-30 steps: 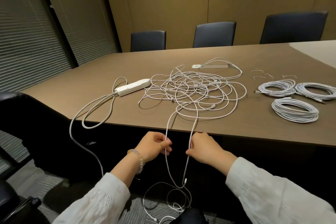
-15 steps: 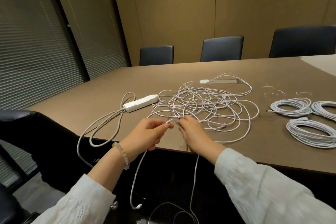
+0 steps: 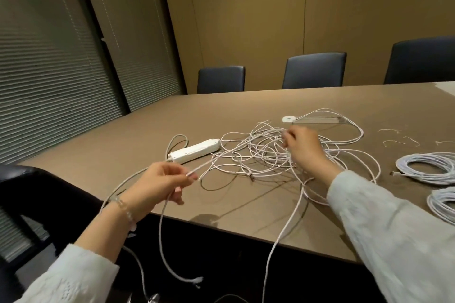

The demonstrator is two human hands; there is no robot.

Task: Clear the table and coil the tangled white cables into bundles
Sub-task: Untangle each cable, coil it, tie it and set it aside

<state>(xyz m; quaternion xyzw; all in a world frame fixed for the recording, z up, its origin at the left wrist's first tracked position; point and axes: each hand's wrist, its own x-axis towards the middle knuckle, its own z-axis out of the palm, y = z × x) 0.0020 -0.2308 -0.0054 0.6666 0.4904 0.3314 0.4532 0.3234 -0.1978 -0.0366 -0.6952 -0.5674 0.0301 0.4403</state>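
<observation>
At the far left, closed window blinds (image 3: 49, 81) are seen behind the left corner of the brown table (image 3: 172, 118), and a dark chair (image 3: 37, 192) stands at the table's near-left edge. Over that near-left edge the left hand (image 3: 157, 184) is held, a beaded bracelet (image 3: 123, 206) worn at its wrist; its thumb and fingers are pinched together on a white cable (image 3: 162, 236), whose free end hangs down below the table edge while the other part runs up toward the tangle. Just beyond this hand, a white power strip (image 3: 194, 151) lies on the table, angled, with its thicker cord (image 3: 176, 140) looped behind it; no brand or writing can be read on it. To its right, near the middle of the table, the tangled white cables (image 3: 256, 155) are spread in loose overlapping loops, one strand trailing over the near edge. The right hand (image 3: 304, 147) is laid over the tangle, its fingers closed on strands there, though exactly which strands are gripped cannot be told. Behind it, a small white adapter (image 3: 288, 119) and a clear flat plate (image 3: 317, 120) lie toward the far edge; no label is legible. Further right, short twist ties (image 3: 401, 141) are scattered, and at the right edge two coiled cable bundles (image 3: 428, 167) rest on the table. Three dark chairs (image 3: 314, 70) are lined up along the far edge.
</observation>
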